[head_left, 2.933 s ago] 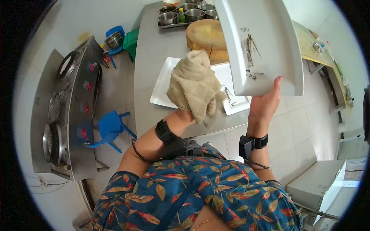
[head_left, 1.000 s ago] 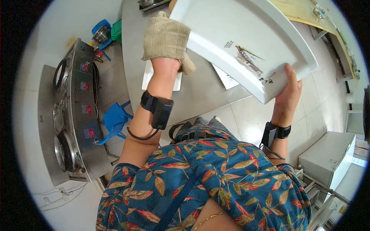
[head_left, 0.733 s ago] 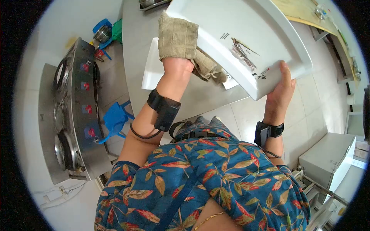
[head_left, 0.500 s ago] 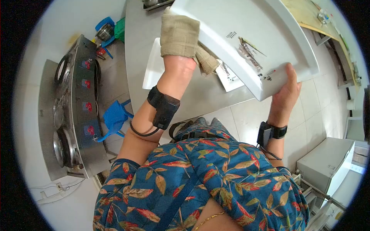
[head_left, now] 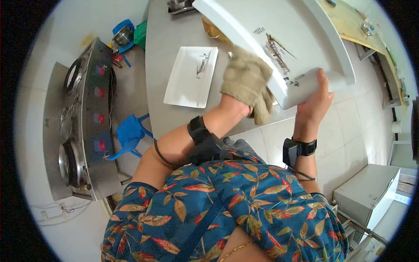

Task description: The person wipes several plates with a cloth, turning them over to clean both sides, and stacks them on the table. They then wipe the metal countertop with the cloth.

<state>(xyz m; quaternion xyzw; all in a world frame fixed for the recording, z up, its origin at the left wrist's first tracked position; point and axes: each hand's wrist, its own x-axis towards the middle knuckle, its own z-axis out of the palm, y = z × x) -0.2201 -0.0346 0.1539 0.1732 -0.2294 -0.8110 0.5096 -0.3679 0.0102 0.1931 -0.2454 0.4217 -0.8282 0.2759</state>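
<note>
A large white rectangular tray (head_left: 301, 39) with a dark printed pattern is held up at the upper right, tilted. My right hand (head_left: 315, 99) grips its near corner, thumb over the rim. Wrapped in a tan cloth (head_left: 248, 72), my left hand (head_left: 245, 78) presses against the tray's left outer side; the cloth hides its fingers, and a loose end hangs down. Left of it, a smaller white rectangular plate (head_left: 190, 81) with a similar print lies on the metal table (head_left: 161, 52).
A brown object (head_left: 214, 29) and a metal pan (head_left: 180, 5) sit toward the table's far side. Stoves (head_left: 94, 113) stand at left, beside a blue stool (head_left: 131, 133). A wooden-topped table (head_left: 349, 19) and a white cabinet (head_left: 369, 190) are at right.
My left hand has moved right and nearer to me along the tray's side with the cloth, uncovering the small plate. The tray has shifted slightly left.
</note>
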